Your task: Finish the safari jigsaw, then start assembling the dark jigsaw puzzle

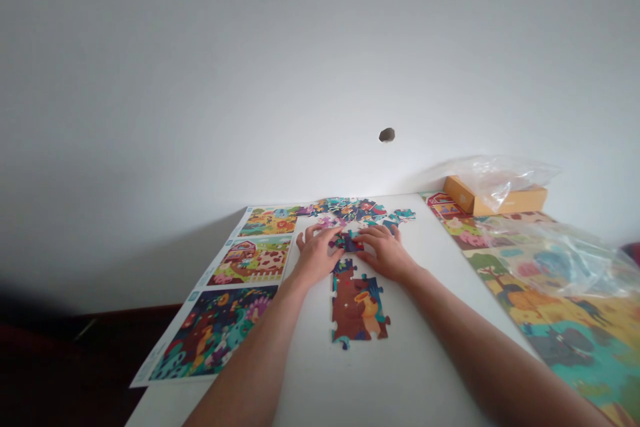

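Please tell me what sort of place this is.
Probably a room at home or a simple activity room: a white table stands against a plain white wall, with a partly built jigsaw puzzle and printed picture sheets on it.

"What lay on the table (440,320)?"

"A joined section of puzzle (356,307) in the middle, with loose pieces (350,209) behind it."

"And on the left?"

"Printed sheets (215,333), one below another."

"On the right?"

"A poster (565,340), and behind it a box (495,197) under a plastic bag (505,177)."
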{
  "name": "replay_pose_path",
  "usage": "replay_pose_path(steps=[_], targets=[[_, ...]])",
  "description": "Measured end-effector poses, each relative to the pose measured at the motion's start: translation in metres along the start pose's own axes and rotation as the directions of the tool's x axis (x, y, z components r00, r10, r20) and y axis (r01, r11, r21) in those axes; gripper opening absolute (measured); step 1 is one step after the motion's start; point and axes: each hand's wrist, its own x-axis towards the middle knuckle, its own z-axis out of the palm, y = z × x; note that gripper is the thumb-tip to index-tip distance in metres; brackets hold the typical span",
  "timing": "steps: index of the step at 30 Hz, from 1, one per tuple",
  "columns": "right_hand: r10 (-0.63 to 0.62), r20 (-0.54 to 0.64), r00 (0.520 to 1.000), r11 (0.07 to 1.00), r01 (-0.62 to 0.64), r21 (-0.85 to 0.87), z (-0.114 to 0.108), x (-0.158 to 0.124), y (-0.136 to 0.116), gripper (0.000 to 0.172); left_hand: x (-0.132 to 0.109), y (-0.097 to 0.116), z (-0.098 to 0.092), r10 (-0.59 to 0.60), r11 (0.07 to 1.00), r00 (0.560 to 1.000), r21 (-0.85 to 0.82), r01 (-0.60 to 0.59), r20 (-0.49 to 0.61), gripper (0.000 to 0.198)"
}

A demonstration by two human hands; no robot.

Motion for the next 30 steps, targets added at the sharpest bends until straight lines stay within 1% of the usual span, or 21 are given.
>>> replay_pose_path(steps=[2, 4, 6, 9, 14, 16, 17, 19, 21, 23, 24, 25, 26, 28, 30], targets=[[0.007, -0.028, 1.000, 1.000, -0.007, 0.004, 0.000, 0.001, 0.000, 0.028, 0.001, 0.001, 0.000, -0.022, 1.000, 1.000, 0.003, 0.022, -0.017, 0.050], [0.008, -0.030, 1.000, 1.000, -0.008, 0.013, -0.001, 0.001, 0.000, 0.028, 0.002, 0.001, -0.001, -0.033, 0.999, 0.999, -0.001, 0.033, -0.017, 0.052], [0.009, -0.025, 1.000, 1.000, -0.008, 0.023, -0.001, 0.001, -0.001, 0.028, 0.002, 0.001, -0.001, -0.032, 0.999, 0.999, -0.010, 0.031, -0.009, 0.053], [0.018, -0.036, 0.999, 1.000, -0.017, 0.021, -0.003, 0.002, -0.003, 0.022, 0.002, 0.001, 0.000, -0.016, 0.999, 1.000, -0.030, 0.016, -0.001, 0.055], [0.055, -0.099, 0.994, 0.998, -0.056, -0.005, -0.004, 0.004, -0.002, 0.016, 0.001, 0.002, -0.001, -0.028, 0.999, 1.000, -0.023, 0.028, -0.008, 0.049], [0.116, -0.161, 0.980, 0.993, -0.119, -0.013, -0.004, 0.004, 0.001, 0.016, 0.001, 0.002, -0.001, -0.034, 0.999, 0.999, -0.008, 0.034, -0.014, 0.046], [0.168, -0.200, 0.965, 0.984, -0.175, -0.018, -0.003, 0.004, 0.002, 0.017, 0.001, 0.002, -0.001, -0.032, 0.999, 0.999, -0.001, 0.032, -0.016, 0.045], [0.288, -0.263, 0.921, 0.952, -0.305, -0.026, -0.004, 0.004, 0.006, 0.018, 0.001, 0.001, -0.001, -0.026, 1.000, 0.999, 0.012, 0.026, -0.026, 0.040], [0.384, -0.283, 0.879, 0.911, -0.411, -0.039, -0.004, 0.004, 0.008, 0.019, 0.001, -0.001, 0.000, -0.031, 0.999, 0.999, 0.028, 0.032, -0.040, 0.032], [0.427, -0.280, 0.860, 0.887, -0.459, -0.056, -0.005, 0.003, 0.009, 0.022, 0.002, -0.002, 0.002, -0.042, 0.998, 0.998, 0.043, 0.044, -0.051, 0.023], [0.422, -0.274, 0.864, 0.889, -0.454, -0.062, -0.005, 0.003, 0.009, 0.025, 0.002, -0.003, 0.002, -0.046, 0.998, 0.998, 0.050, 0.048, -0.053, 0.020], [0.399, -0.263, 0.879, 0.901, -0.429, -0.065, -0.005, 0.003, 0.007, 0.028, 0.002, -0.003, 0.002, -0.046, 0.997, 0.998, 0.054, 0.049, -0.053, 0.018], [0.356, -0.241, 0.903, 0.922, -0.381, -0.066, -0.004, 0.002, 0.006, 0.032, 0.002, -0.003, 0.003, -0.043, 0.997, 0.998, 0.058, 0.046, -0.053, 0.017], [0.232, -0.163, 0.959, 0.968, -0.244, -0.057, -0.002, 0.002, 0.002, 0.040, 0.002, -0.001, 0.002, -0.029, 0.998, 0.998, 0.062, 0.032, -0.047, 0.014], [0.118, -0.077, 0.990, 0.992, -0.121, -0.039, 0.000, 0.002, -0.002, 0.041, 0.001, 0.001, 0.000, -0.010, 0.998, 0.999, 0.064, 0.012, -0.036, 0.013]])
